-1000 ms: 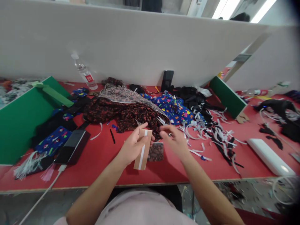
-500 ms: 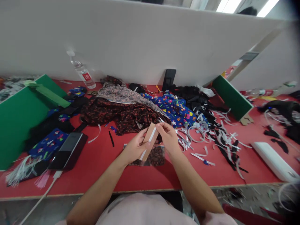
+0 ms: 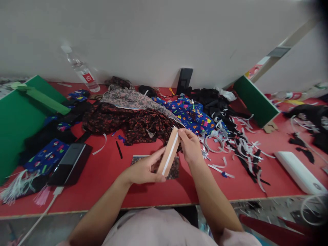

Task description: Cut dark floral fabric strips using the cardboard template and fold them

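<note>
A flat tan strip of cardboard (image 3: pixel 166 158) with a narrow white band (image 3: pixel 171 152) along its length is held tilted over the red table. My left hand (image 3: pixel 147 168) grips its lower end, thumb on the near face and fingers behind. At the upper end, my right hand (image 3: pixel 189 145) pinches the corner by the white band; whether it holds the band or the card is too small to tell. Below lies a small piece of dark floral fabric (image 3: pixel 175 171), partly covered. A larger dark floral cloth (image 3: pixel 143 119) is heaped just beyond my hands.
Blue printed fabric (image 3: pixel 191 114) and white strip scraps (image 3: pixel 242 150) spread to the right. A power bank with a cable (image 3: pixel 71 162) sits at left, a white case (image 3: pixel 298 172) at right. A bottle (image 3: pixel 85 75) and phone (image 3: pixel 183 80) lean on the wall; green boards (image 3: pixel 256 100) flank the table.
The cardboard strip has turned slightly more upright and shows more of its face. My left hand has moved down toward its lower end. My right hand stays at the top. The view has shifted slightly.
</note>
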`<state>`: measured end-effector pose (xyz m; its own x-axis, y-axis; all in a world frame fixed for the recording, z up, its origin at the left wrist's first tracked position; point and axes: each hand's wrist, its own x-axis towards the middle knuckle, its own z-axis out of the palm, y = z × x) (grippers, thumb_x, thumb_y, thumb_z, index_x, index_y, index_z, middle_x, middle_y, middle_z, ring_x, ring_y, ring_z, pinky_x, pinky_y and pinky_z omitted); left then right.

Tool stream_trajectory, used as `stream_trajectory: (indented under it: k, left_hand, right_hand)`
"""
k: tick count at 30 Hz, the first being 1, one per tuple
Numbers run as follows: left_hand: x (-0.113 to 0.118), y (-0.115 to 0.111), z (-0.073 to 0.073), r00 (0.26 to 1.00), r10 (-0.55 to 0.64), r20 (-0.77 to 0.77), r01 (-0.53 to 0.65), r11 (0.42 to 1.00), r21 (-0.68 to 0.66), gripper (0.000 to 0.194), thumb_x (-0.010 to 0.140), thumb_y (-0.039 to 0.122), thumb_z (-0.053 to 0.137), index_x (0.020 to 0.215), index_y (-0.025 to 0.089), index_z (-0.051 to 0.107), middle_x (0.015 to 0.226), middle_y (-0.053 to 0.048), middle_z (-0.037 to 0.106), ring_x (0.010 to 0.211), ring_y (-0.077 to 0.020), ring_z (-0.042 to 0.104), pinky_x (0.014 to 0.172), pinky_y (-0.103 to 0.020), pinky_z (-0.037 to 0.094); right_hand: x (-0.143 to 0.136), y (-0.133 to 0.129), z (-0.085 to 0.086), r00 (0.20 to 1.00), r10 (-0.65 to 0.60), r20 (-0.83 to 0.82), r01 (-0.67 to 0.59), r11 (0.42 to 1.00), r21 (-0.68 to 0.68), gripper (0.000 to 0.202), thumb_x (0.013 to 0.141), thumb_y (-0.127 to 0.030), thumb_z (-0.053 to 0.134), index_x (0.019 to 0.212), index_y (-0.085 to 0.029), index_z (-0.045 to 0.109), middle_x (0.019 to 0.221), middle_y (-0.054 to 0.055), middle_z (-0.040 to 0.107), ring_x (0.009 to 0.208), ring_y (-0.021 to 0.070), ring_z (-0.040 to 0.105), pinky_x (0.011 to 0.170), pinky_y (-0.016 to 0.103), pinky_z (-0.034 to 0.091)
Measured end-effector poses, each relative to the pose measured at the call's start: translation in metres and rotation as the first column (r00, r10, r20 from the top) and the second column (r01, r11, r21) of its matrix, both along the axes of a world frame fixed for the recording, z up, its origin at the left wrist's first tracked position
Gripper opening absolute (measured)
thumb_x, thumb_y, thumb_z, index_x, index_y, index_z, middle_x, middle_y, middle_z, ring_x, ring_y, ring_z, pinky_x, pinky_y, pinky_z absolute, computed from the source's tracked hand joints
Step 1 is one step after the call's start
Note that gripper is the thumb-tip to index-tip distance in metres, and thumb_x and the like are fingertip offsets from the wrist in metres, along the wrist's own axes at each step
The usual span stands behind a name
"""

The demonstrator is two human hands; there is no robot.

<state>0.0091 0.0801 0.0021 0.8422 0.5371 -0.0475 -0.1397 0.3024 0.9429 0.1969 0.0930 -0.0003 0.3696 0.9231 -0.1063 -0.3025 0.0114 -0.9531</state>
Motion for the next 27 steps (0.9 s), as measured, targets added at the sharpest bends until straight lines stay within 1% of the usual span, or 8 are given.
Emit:
stream_trajectory:
  k: [2, 4, 8, 11, 14, 16, 22, 27]
  left_hand:
    - [0.004, 0.0, -0.003, 0.997, 0.044, 0.064, -0.038, 0.995, -0.091, 0.073, 0.066, 0.028, 0.076, 0.132, 0.026, 0.044, 0.137, -0.012, 0.047, 0.124, -0.029, 0.046, 0.099, -0.041, 0.041]
    - [0.009, 0.001, -0.007, 0.978, 0.176, 0.108, -0.15, 0.965, -0.214, 0.052, 0.071, 0.041, 0.07, 0.118, 0.022, 0.055, 0.126, -0.013, 0.056, 0.111, -0.028, 0.057, 0.095, -0.042, 0.044]
    - [0.015, 0.005, -0.011, 0.917, 0.394, 0.064, -0.342, 0.857, -0.386, 0.036, 0.078, 0.042, 0.061, 0.108, 0.023, 0.054, 0.102, -0.007, 0.068, 0.083, -0.0216, 0.068, 0.081, -0.04, 0.052]
    - [0.014, 0.005, -0.012, 0.89, 0.453, 0.048, -0.404, 0.835, -0.374, 0.035, 0.077, 0.039, 0.064, 0.106, 0.021, 0.056, 0.096, -0.006, 0.07, 0.075, -0.0179, 0.068, 0.075, -0.034, 0.053]
    - [0.014, 0.005, -0.013, 0.86, 0.508, 0.045, -0.473, 0.828, -0.3, 0.035, 0.08, 0.038, 0.061, 0.11, 0.02, 0.058, 0.104, -0.008, 0.068, 0.08, -0.017, 0.066, 0.079, -0.033, 0.051]
    - [0.014, 0.005, -0.014, 0.845, 0.533, 0.041, -0.51, 0.827, -0.238, 0.039, 0.08, 0.038, 0.061, 0.114, 0.02, 0.059, 0.111, -0.009, 0.066, 0.087, -0.0187, 0.066, 0.083, -0.035, 0.05]
    - [0.016, 0.003, -0.014, 0.825, 0.565, 0.015, -0.556, 0.817, -0.149, 0.046, 0.076, 0.04, 0.065, 0.117, 0.021, 0.06, 0.124, -0.01, 0.06, 0.106, -0.0233, 0.06, 0.093, -0.037, 0.046]
    - [0.014, -0.001, -0.018, 0.846, 0.533, -0.022, -0.532, 0.839, -0.117, 0.043, 0.072, 0.04, 0.069, 0.112, 0.024, 0.065, 0.12, -0.008, 0.063, 0.111, -0.0229, 0.057, 0.097, -0.034, 0.043]
  right_hand:
    - [-0.002, -0.003, 0.002, 0.997, 0.071, 0.029, -0.071, 0.997, -0.009, 0.028, 0.07, -0.046, 0.066, 0.069, -0.019, 0.058, 0.056, -0.005, 0.051, 0.049, 0.0084, 0.041, 0.049, 0.021, 0.034]
    - [-0.008, -0.008, 0.004, 0.984, 0.17, 0.06, -0.169, 0.985, -0.015, 0.028, 0.071, -0.045, 0.066, 0.071, -0.019, 0.057, 0.057, -0.005, 0.051, 0.05, 0.0087, 0.042, 0.048, 0.021, 0.035]
    - [-0.025, -0.017, 0.008, 0.938, 0.334, 0.092, -0.332, 0.943, -0.037, 0.026, 0.075, -0.044, 0.063, 0.072, -0.02, 0.055, 0.058, -0.005, 0.05, 0.05, 0.0096, 0.044, 0.044, 0.021, 0.036]
    - [-0.03, -0.02, 0.01, 0.943, 0.309, 0.12, -0.31, 0.951, -0.016, 0.022, 0.077, -0.041, 0.061, 0.079, -0.02, 0.055, 0.062, -0.004, 0.052, 0.054, 0.0109, 0.047, 0.047, 0.022, 0.041]
    - [-0.027, -0.021, 0.011, 0.957, 0.173, 0.232, -0.188, 0.981, 0.044, 0.02, 0.078, -0.038, 0.062, 0.085, -0.021, 0.055, 0.069, -0.002, 0.056, 0.064, 0.012, 0.052, 0.057, 0.023, 0.045]
    - [-0.025, -0.023, 0.012, 0.95, 0.111, 0.293, -0.134, 0.989, 0.06, 0.018, 0.077, -0.036, 0.062, 0.079, -0.02, 0.056, 0.07, -0.002, 0.056, 0.066, 0.0118, 0.053, 0.062, 0.023, 0.045]
    - [-0.027, -0.027, 0.017, 0.949, 0.267, 0.167, -0.269, 0.963, -0.011, 0.017, 0.077, -0.036, 0.061, 0.074, -0.019, 0.059, 0.068, -0.001, 0.059, 0.065, 0.0131, 0.056, 0.065, 0.026, 0.049]
    - [-0.027, -0.03, 0.019, 0.958, 0.251, 0.143, -0.249, 0.968, -0.027, 0.017, 0.076, -0.034, 0.063, 0.07, -0.018, 0.059, 0.066, -0.001, 0.061, 0.062, 0.0125, 0.056, 0.062, 0.025, 0.048]
